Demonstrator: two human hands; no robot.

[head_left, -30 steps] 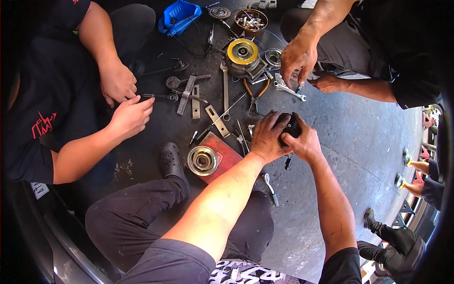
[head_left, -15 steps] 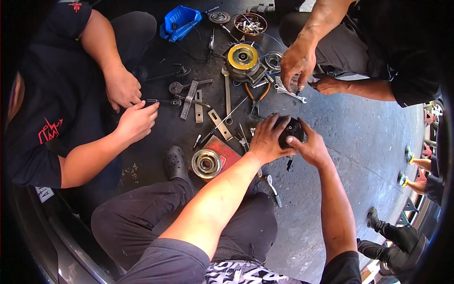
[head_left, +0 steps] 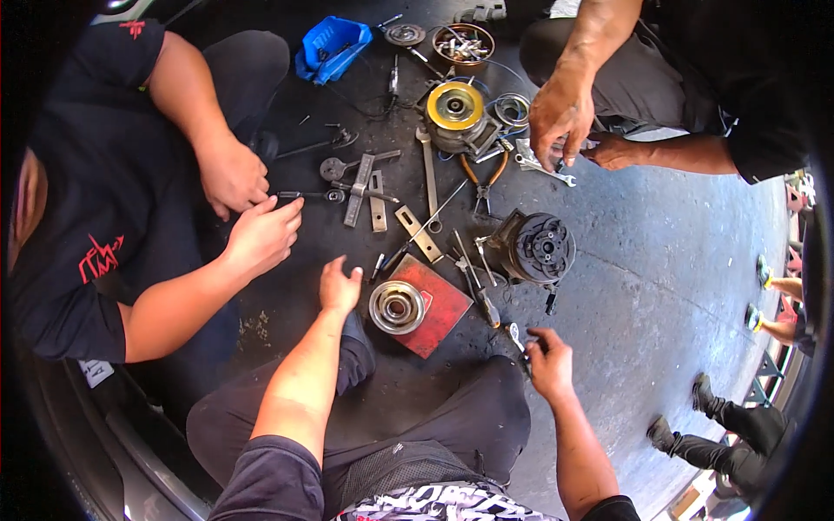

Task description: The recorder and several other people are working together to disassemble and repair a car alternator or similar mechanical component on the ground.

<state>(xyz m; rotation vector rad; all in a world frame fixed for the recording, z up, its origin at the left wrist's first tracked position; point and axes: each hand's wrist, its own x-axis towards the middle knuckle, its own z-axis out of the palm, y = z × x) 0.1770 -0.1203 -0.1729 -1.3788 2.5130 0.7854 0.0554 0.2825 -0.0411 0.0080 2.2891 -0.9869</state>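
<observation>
My left hand [head_left: 340, 285], fingers apart and holding nothing, hovers left of a silver ringed pulley [head_left: 396, 306] on a red case [head_left: 441, 317]. My right hand [head_left: 547, 360] has loosely curled, parted fingers beside a ratchet [head_left: 514, 335]; whether it touches the handle is unclear. A black round hub on a metal housing [head_left: 546, 247] sits on the dark floor ahead of both hands. A screwdriver [head_left: 486, 310], a slotted steel bar [head_left: 420, 233], a long wrench [head_left: 429, 174] and orange-handled pliers [head_left: 483, 182] lie around it.
Co-workers crouch left [head_left: 113, 217] and right [head_left: 678, 95], their hands over tools. A yellow-rimmed pulley assembly [head_left: 453, 108], blue tray [head_left: 334, 48] and can of small parts [head_left: 462, 42] stand farther back. Other people's legs show at right [head_left: 738, 417]; car bodywork edges the lower left.
Both my hands have let go of the black hub and pulled back toward me, left hand leftward, right hand down beside the ratchet, uncovering the hub and its housing. The view has shifted slightly.
</observation>
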